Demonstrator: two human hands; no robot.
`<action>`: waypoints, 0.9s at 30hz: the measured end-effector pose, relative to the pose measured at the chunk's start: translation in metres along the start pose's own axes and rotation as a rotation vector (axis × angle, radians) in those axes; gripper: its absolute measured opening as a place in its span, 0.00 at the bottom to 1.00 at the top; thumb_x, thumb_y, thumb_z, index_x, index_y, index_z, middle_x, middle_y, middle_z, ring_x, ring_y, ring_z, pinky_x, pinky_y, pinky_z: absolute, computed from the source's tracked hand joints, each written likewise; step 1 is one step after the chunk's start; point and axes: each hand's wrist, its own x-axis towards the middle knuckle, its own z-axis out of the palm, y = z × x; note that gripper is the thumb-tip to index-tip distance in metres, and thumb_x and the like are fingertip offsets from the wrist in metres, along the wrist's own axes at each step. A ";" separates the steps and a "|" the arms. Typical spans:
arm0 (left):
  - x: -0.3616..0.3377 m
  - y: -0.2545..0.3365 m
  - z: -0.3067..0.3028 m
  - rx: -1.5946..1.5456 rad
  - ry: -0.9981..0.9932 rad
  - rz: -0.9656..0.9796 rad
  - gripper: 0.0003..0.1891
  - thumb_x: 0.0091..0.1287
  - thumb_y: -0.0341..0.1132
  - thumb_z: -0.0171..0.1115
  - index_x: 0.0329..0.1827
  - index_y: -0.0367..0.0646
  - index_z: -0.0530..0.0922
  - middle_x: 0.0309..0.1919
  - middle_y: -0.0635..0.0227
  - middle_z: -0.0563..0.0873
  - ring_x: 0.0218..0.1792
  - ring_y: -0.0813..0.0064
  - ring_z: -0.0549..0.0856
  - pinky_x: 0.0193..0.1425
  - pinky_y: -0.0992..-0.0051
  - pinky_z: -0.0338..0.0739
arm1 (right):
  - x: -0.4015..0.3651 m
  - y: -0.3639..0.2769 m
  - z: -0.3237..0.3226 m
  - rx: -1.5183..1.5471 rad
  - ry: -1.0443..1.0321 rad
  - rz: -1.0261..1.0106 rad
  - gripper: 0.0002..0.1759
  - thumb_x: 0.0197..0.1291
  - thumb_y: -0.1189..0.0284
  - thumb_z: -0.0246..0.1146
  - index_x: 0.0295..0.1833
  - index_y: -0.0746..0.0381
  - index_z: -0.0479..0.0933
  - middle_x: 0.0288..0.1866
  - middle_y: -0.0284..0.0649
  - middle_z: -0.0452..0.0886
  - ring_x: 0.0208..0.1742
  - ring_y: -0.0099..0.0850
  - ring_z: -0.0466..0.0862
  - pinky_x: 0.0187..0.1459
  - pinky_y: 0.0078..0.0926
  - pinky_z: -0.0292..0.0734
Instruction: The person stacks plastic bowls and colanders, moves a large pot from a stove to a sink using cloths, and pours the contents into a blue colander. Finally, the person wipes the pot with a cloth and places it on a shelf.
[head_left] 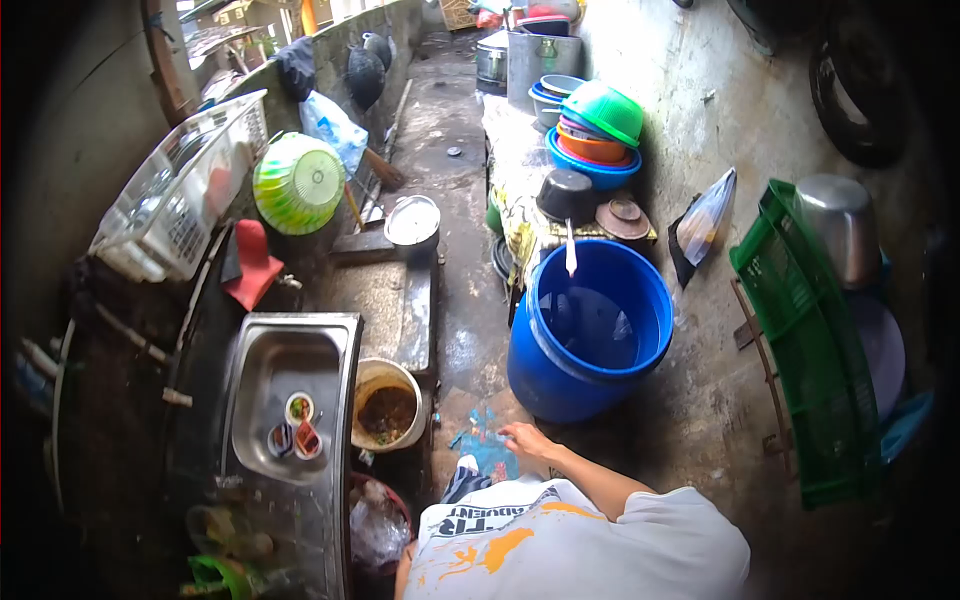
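Note:
My right hand (pixel 527 441) hangs low in front of my body, near the foot of the big blue barrel (pixel 540 375). Its fingers look loosely apart and nothing shows in them. Below it are wet floor and a blue patch with scraps (pixel 487 440). Of my left arm only a sliver shows beside my white shirt (pixel 580 550); the hand itself is out of sight. Close to that arm stand a plastic bag (pixel 378 525) in a reddish container and a white bucket (pixel 388 405) with brown, murky contents. Water partly fills the barrel.
At left, a steel sink (pixel 290 350) holds several small cups. Farther up are a white dish crate (pixel 180 190) and a green-white basket (pixel 298 184). Stacked basins (pixel 598 140) and a dark pot (pixel 566 195) stand behind the barrel. A green rack (pixel 805 340) is at right.

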 end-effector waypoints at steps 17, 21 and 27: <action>0.241 0.485 0.272 0.453 -0.560 0.126 0.20 0.70 0.46 0.47 0.54 0.39 0.73 0.49 0.61 0.79 0.50 0.68 0.79 0.54 0.70 0.73 | 0.195 0.000 -0.328 0.160 0.858 0.001 0.10 0.58 0.77 0.56 0.46 0.66 0.77 0.36 0.43 0.80 0.34 0.28 0.83 0.36 0.22 0.77; 0.287 0.571 0.349 0.476 -0.618 0.189 0.20 0.69 0.47 0.50 0.53 0.41 0.73 0.48 0.64 0.80 0.48 0.71 0.80 0.53 0.71 0.73 | 0.242 0.046 -0.440 -0.048 1.038 -0.019 0.11 0.58 0.79 0.55 0.46 0.67 0.76 0.35 0.42 0.79 0.31 0.28 0.81 0.34 0.23 0.77; 0.347 0.707 0.500 0.524 -0.743 0.389 0.20 0.69 0.46 0.48 0.53 0.39 0.74 0.48 0.63 0.80 0.46 0.70 0.80 0.53 0.70 0.74 | 0.321 0.091 -0.592 -0.128 1.247 -0.064 0.15 0.55 0.79 0.56 0.51 0.66 0.73 0.46 0.47 0.76 0.33 0.35 0.81 0.35 0.27 0.78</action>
